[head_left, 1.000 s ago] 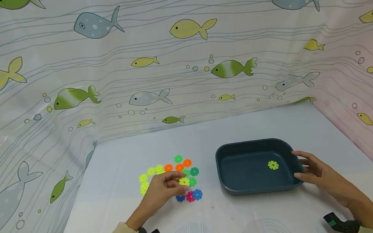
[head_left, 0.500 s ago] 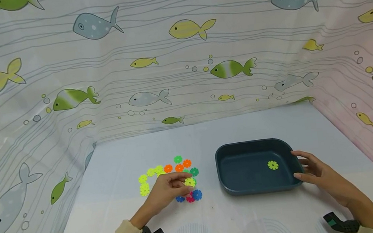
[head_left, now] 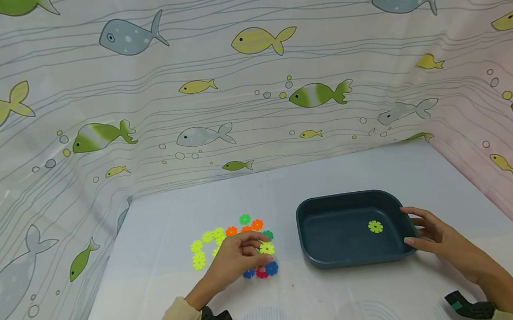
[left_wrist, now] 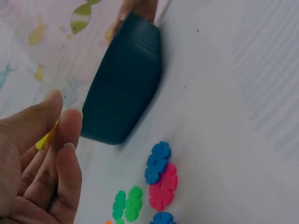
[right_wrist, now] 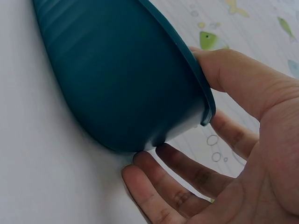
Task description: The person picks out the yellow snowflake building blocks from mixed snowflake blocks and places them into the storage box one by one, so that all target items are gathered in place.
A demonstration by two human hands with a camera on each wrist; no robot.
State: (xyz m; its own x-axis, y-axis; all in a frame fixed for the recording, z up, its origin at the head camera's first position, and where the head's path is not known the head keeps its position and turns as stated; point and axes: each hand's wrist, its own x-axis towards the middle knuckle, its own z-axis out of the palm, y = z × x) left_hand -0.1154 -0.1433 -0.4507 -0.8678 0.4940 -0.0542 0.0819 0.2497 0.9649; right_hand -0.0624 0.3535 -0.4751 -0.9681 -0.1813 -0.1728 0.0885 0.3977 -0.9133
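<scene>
My left hand (head_left: 237, 258) pinches a yellow flower-shaped plastic disc (head_left: 267, 248) between thumb and index finger, raised over a group of similar discs. In the left wrist view only a sliver of that yellow disc (left_wrist: 46, 138) shows. My right hand (head_left: 444, 241) holds the right end of a dark teal plastic basin (head_left: 357, 260), thumb and index finger at the rim. The right wrist view shows its other fingers against or close under the basin's outer wall (right_wrist: 121, 79). Another yellow disc (head_left: 376, 227) lies inside the basin.
Several yellow discs (head_left: 199, 260) lie at the left of the group. Orange discs (head_left: 257, 224) and a green disc (head_left: 244, 219) lie behind the left hand, blue discs (head_left: 272, 268) and a pink one (head_left: 262, 272) in front. A fish-print curtain (head_left: 248, 91) encloses the white table (head_left: 327, 306).
My left hand has moved a little to the right with the yellow disc, toward the basin. The right hand and the basin have stayed in place.
</scene>
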